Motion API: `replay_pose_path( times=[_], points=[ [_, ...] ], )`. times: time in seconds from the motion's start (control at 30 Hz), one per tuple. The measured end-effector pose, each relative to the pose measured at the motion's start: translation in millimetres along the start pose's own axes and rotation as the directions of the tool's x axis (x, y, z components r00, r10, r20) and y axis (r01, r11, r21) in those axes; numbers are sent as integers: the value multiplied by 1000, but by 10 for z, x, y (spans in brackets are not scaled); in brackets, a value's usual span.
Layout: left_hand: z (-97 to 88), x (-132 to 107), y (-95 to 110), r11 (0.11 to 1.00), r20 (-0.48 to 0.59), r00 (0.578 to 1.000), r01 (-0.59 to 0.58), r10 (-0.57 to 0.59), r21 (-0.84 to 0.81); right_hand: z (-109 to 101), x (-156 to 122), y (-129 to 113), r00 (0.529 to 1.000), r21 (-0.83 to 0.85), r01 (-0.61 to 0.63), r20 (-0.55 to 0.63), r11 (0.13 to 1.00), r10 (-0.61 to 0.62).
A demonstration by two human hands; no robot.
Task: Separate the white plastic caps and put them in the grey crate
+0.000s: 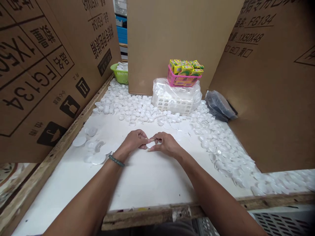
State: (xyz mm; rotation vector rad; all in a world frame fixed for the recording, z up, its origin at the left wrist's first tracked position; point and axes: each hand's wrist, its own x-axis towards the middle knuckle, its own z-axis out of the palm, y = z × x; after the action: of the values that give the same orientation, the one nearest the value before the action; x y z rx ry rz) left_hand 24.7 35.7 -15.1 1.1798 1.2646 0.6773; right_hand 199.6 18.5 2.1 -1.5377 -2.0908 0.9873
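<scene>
My left hand and my right hand meet at the middle of the white table. Their fingertips pinch together on a small white plastic piece, held between both hands just above the surface. A beaded bracelet sits on my left wrist. Many small white plastic caps lie heaped behind the hands and along the right side.
Tall cardboard boxes wall in the table at left, back and right. A pink basket of yellow packets rests on a clear bag of white parts. A green basket stands back left. Flat white discs lie left.
</scene>
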Motion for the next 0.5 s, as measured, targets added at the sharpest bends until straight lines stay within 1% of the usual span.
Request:
replay_pose_path(
  times=[0.13,0.27,0.33,0.43,0.5],
  points=[
    [2,14,-21,999,15,1000,-10,10,40,7,12,-8,998,-42,6,-66,999,-8],
    [6,77,-84,994,43,997,54,-58,93,21,35,-43,998,-63,-11,-56,998,7],
    [9,87,-101,992,50,996,66,-72,104,32,30,-56,998,-72,-23,-59,997,19],
    [8,40,-67,988,37,999,16,-22,155,31,-2,-41,997,-67,-13,-75,998,8],
    [11,-26,-6,962,-23,996,-78,87,261,-4,-21,-4,997,-37,39,-64,999,-41]
  ],
)
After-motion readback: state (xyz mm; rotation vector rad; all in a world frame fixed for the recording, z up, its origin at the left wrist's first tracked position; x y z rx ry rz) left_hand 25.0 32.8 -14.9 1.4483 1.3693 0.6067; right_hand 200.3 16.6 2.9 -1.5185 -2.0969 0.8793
